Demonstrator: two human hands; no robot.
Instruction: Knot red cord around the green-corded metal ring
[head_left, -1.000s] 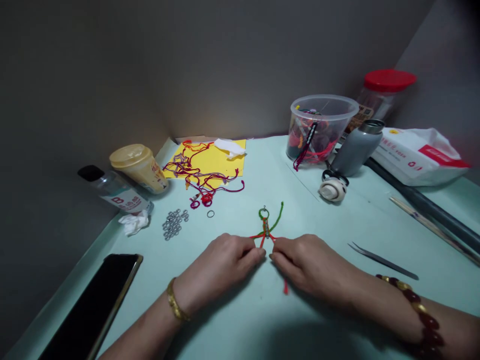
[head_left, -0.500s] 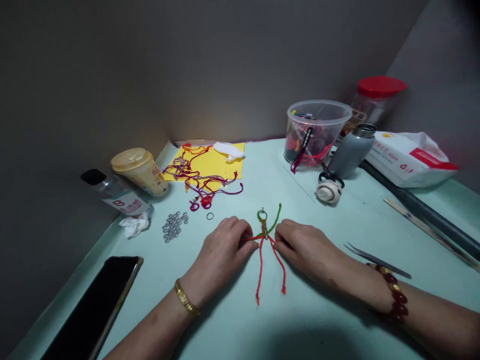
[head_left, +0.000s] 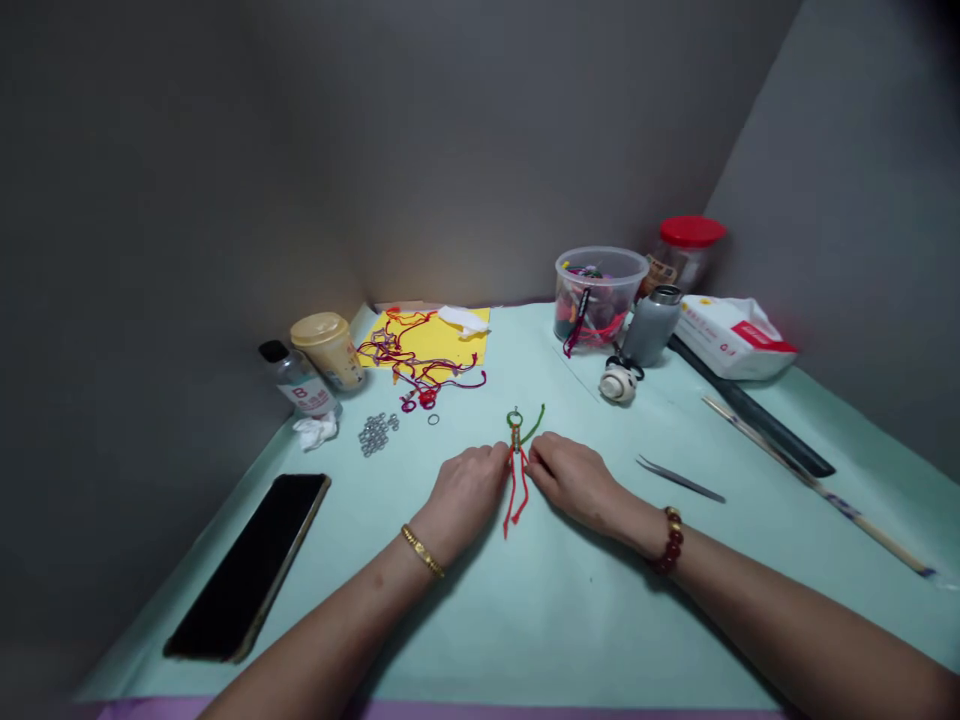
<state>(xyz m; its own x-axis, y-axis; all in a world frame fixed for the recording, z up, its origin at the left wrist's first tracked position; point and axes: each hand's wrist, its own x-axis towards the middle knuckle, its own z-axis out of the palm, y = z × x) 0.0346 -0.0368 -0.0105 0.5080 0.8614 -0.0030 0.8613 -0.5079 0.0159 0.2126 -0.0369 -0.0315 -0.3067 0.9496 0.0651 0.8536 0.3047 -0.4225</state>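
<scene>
A small piece of knotted cordwork lies between my hands, with a green loop (head_left: 514, 420) at its top and a narrow metal-looking piece (head_left: 516, 438) below it. Two red cord ends (head_left: 513, 505) trail from it toward me, and a green cord end (head_left: 536, 424) sticks out to the upper right. My left hand (head_left: 471, 488), closed, pinches a red strand on the left side of the knot. On the right side, my right hand (head_left: 571, 476) has its fingers closed on another red strand. The fingertips of both hands are partly hidden.
Left: phone (head_left: 251, 565), bottle (head_left: 304, 388), lidded cup (head_left: 330, 350), crumpled tissue (head_left: 315, 431), metal rings (head_left: 375, 434). Behind: tangled cords (head_left: 427, 372) on yellow paper (head_left: 465, 345). Right: tub (head_left: 600, 285), grey flask (head_left: 652, 328), tweezers (head_left: 682, 480), chopsticks (head_left: 795, 470), white packet (head_left: 731, 335).
My head view has shifted back, so more of the near table shows. Both hands have come closer together beside the knot, and the two red cord ends lie closer to each other.
</scene>
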